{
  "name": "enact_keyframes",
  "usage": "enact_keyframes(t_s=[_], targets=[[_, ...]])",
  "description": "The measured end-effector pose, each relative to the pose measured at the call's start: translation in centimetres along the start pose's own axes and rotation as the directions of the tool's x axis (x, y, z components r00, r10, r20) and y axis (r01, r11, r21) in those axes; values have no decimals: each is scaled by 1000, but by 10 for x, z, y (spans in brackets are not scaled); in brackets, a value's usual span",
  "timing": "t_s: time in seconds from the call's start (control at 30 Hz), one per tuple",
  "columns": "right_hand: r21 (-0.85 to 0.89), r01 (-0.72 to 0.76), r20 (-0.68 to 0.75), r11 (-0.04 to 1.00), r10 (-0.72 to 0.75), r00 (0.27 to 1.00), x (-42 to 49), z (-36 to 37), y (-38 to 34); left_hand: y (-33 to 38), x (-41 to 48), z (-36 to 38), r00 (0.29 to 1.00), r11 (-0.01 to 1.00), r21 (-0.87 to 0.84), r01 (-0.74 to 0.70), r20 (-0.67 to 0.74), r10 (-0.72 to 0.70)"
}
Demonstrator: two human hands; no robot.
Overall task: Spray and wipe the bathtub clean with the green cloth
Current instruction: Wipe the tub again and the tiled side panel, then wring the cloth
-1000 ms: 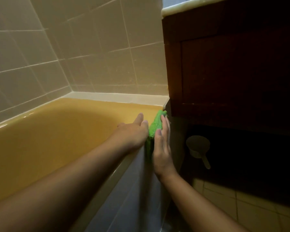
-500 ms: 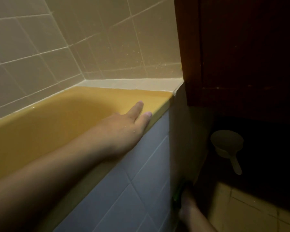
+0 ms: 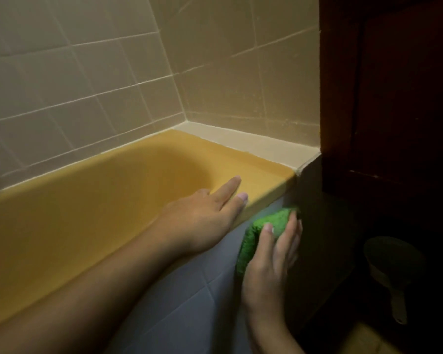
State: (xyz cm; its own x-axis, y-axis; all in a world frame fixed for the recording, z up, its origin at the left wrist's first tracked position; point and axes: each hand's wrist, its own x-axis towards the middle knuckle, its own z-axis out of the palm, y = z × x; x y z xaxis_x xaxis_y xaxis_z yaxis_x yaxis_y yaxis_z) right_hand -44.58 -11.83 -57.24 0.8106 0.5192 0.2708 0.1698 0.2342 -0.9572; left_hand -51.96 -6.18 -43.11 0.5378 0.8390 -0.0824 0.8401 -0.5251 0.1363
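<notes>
Right hand (image 3: 269,267) risen — flat, pressing green cloth (image 3: 251,242) to bathtub (image 3: 87,213), left hand (image 3: 202,221) flat on rim

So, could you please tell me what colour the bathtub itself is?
The bathtub is mustard yellow, shown best in the head view.

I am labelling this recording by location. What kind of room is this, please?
Most likely a home bathroom. A yellow bathtub stands against tiled walls, and a plastic water dipper sits in the shadow below a dark wooden cabinet.
</notes>
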Motion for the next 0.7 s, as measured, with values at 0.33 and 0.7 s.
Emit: enact_keyframes(t_s=[0.33,0.7], targets=[[-172,635,268,753,-584,766,23,-32,-7,-11,-86,32,889,949,247,198,-453,-68],[61,80,623,995,-100,776,-46,-69,-32,-5,-176,113,837,856,-483,-183,-533,-122]])
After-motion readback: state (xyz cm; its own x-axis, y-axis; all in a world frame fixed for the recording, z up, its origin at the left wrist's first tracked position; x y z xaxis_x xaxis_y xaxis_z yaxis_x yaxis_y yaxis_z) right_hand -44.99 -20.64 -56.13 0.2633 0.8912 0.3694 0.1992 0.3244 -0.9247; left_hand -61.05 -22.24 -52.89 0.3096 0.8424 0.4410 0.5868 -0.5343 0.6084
